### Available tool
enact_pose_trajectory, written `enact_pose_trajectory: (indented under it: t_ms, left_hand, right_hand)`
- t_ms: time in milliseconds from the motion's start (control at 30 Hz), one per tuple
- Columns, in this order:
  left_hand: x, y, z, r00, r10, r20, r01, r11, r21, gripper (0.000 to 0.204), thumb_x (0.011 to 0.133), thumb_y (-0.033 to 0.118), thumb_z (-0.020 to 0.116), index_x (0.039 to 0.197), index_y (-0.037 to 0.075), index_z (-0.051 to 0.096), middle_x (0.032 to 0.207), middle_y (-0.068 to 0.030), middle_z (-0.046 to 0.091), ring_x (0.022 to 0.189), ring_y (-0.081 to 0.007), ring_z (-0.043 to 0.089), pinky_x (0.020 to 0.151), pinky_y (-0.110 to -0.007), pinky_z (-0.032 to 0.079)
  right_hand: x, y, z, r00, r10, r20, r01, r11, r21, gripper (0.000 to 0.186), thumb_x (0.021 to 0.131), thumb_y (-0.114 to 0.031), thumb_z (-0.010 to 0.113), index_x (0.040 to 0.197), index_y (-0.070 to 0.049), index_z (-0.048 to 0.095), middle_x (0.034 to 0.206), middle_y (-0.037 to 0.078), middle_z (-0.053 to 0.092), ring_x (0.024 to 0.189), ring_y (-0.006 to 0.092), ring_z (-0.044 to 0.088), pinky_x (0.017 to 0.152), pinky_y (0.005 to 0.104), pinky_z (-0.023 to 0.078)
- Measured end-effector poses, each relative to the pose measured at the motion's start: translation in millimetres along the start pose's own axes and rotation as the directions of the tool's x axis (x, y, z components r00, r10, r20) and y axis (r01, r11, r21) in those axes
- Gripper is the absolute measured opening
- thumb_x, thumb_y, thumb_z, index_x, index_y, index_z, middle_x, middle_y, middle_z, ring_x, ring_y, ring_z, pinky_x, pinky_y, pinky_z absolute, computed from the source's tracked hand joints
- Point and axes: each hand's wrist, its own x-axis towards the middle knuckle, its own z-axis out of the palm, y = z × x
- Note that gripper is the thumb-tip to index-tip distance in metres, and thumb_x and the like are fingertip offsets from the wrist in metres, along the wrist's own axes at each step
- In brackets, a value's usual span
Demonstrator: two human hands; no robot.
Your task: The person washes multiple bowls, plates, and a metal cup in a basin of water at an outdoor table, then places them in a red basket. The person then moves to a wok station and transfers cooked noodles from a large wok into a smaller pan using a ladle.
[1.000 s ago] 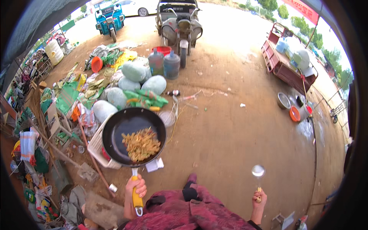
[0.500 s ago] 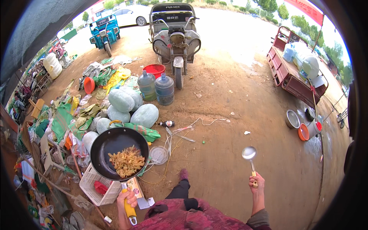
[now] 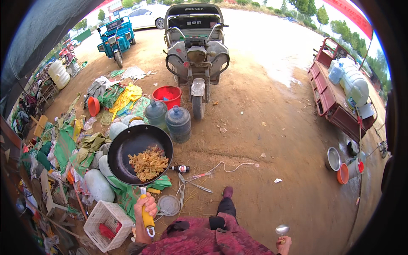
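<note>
My left hand [image 3: 145,207] is wrapped round the yellow handle of a black wok [image 3: 121,146] and holds it out in front of me. Inside, a heap of brownish-yellow cooked food [image 3: 148,163] lies toward the right side. Low on the right, near the picture's lower edge, my right hand [image 3: 284,245] grips a ladle [image 3: 282,230] by its pale handle, its shiny metal bowl upward. The ladle is well apart from the wok. Large pale-green melons [image 3: 99,185] lie on the ground, partly hidden by the wok.
A grey cargo tricycle [image 3: 196,55] stands ahead, with blue water jugs [image 3: 178,124] and a red tub [image 3: 168,97] before it. A white plastic crate [image 3: 108,225] and heaped sacks lie left. At the right are a red cart [image 3: 335,100], a metal basin [image 3: 332,159] and an orange bowl [image 3: 343,173].
I have stepped forward, and the tricycle looks nearer. The wok has shifted up and right in view. My right hand with the ladle has dropped toward the lower edge.
</note>
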Motion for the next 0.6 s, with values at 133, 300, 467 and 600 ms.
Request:
enact_pose_trajectory:
  t_ms: [133,300,467,600]
  left_hand:
    - [109.1,-20.1,11.4,0.997,0.076,-0.020,-0.077,0.995,-0.056,0.021,0.095,0.013,0.040,0.105,0.001,0.053,0.065,0.0001,0.042,0.047,-0.0098,0.042,0.042,-0.028,0.041]
    - [211.7,-23.6,42.5,0.991,0.106,-0.086,-0.115,0.988,-0.100,0.020,0.094,0.014,0.039,0.105,0.001,0.052,0.065,0.0000,0.042,0.047,-0.0099,0.043,0.041,-0.028,0.042]
    - [305.8,7.6,51.4,0.987,0.118,-0.111,-0.122,0.992,-0.023,0.021,0.093,0.012,0.044,0.107,0.005,0.058,0.066,0.0006,0.042,0.049,-0.0102,0.043,0.043,-0.029,0.042]
    - [403.8,58.2,51.1,0.968,0.153,-0.201,-0.130,0.984,0.125,0.018,0.093,0.012,0.046,0.102,0.008,0.060,0.065,0.0006,0.042,0.048,-0.0111,0.043,0.041,-0.029,0.041]
  right_hand:
    - [72.6,-51.1,69.3,0.964,0.003,0.267,0.121,0.886,-0.447,0.020,0.077,-0.006,0.053,0.097,-0.003,0.056,0.061,0.002,0.048,0.047,0.0104,0.044,0.038,0.0199,0.034]
    - [97.7,-131.3,250.7,0.994,0.099,0.056,-0.088,0.983,-0.160,0.005,0.067,-0.010,0.047,0.071,-0.006,0.048,0.057,0.008,0.048,0.046,0.0191,0.049,0.036,0.0253,0.038]
    - [46.9,-203.4,427.5,0.982,-0.044,0.186,0.099,0.951,-0.294,0.028,0.066,0.002,0.044,0.093,-0.007,0.049,0.066,0.010,0.051,0.044,0.0131,0.047,0.034,0.0259,0.035]
    - [14.1,-227.1,561.1,0.935,-0.140,0.326,0.229,0.940,-0.254,0.043,0.068,0.002,0.045,0.110,-0.008,0.048,0.067,0.007,0.051,0.045,0.0111,0.047,0.033,0.0243,0.035]
